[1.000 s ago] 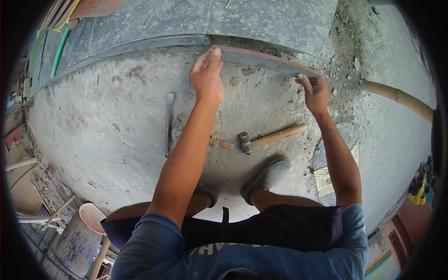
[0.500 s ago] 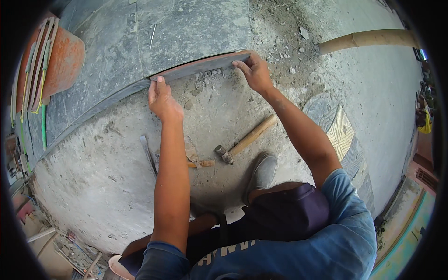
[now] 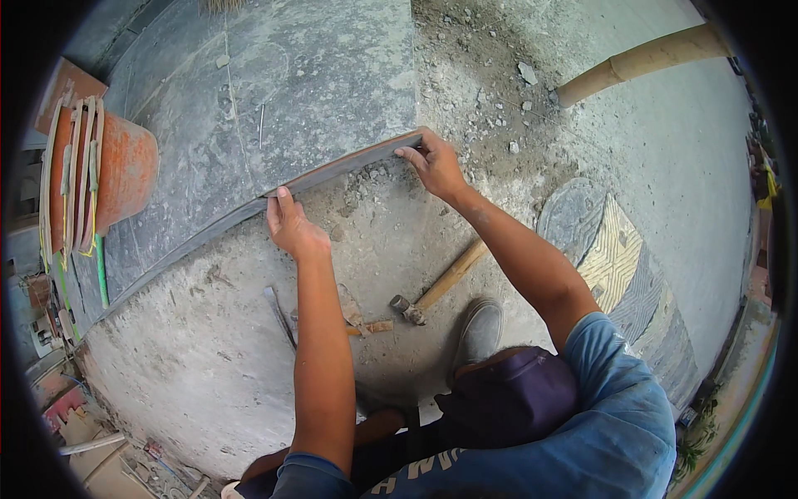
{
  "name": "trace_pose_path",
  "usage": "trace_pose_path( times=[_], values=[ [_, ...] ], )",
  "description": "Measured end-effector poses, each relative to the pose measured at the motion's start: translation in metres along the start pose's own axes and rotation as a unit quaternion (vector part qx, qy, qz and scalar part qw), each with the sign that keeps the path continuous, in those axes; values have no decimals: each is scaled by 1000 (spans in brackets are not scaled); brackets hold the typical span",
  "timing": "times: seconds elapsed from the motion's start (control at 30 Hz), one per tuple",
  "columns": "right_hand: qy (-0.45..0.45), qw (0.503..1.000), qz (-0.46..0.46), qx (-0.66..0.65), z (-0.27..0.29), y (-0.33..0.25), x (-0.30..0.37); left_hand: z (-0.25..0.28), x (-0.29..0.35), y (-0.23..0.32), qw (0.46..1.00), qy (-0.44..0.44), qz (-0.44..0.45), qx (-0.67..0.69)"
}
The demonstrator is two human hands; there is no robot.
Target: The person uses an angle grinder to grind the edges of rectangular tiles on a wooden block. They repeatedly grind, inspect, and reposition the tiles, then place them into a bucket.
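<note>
Shirt print: pale, off-white lettering (image 3: 418,468) on the front of the wearer's blue shirt (image 3: 557,445).
Lettering layout: a single row, slanting up from lower left to upper right, along the edge where the shirt meets the dark shorts (image 3: 507,395).
Lettering form: thick, plain block strokes, standing out clearly against the blue cloth.
Lettering extent: a few characters show, some in part only, the row running into the edge of the fabric; a fragment, whole wording cannot be made out.
Floor marks: dark smudges (image 3: 214,279) on the grey concrete floor (image 3: 183,366); cannot tell whether written or stains.
</note>
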State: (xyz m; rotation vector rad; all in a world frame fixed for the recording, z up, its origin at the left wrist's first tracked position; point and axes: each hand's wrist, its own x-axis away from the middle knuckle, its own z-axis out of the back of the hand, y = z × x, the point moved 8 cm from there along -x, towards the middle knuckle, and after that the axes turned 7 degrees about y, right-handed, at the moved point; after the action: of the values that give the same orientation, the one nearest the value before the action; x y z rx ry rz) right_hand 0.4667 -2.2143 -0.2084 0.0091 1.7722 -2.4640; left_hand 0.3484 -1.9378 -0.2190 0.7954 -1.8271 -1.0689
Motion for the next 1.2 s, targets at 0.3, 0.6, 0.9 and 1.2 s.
trace_pose_path(
  times=[0.3,0.6,0.9,1.2],
  values=[
    [17,998,12,-63,-10,-4,-3,2,1,10,996,5,-94,-4],
    [-37,987,11,-153,-11,18,-6,-9,41,-27,982,55,165,78],
    [-56,985,-5,-161,-11,17,-5,-59,72,-64,943,-68,307,107],
    [-62,988,-2,-140,-7,14,-9,-59,64,-72,955,-26,276,103]
  ],
)
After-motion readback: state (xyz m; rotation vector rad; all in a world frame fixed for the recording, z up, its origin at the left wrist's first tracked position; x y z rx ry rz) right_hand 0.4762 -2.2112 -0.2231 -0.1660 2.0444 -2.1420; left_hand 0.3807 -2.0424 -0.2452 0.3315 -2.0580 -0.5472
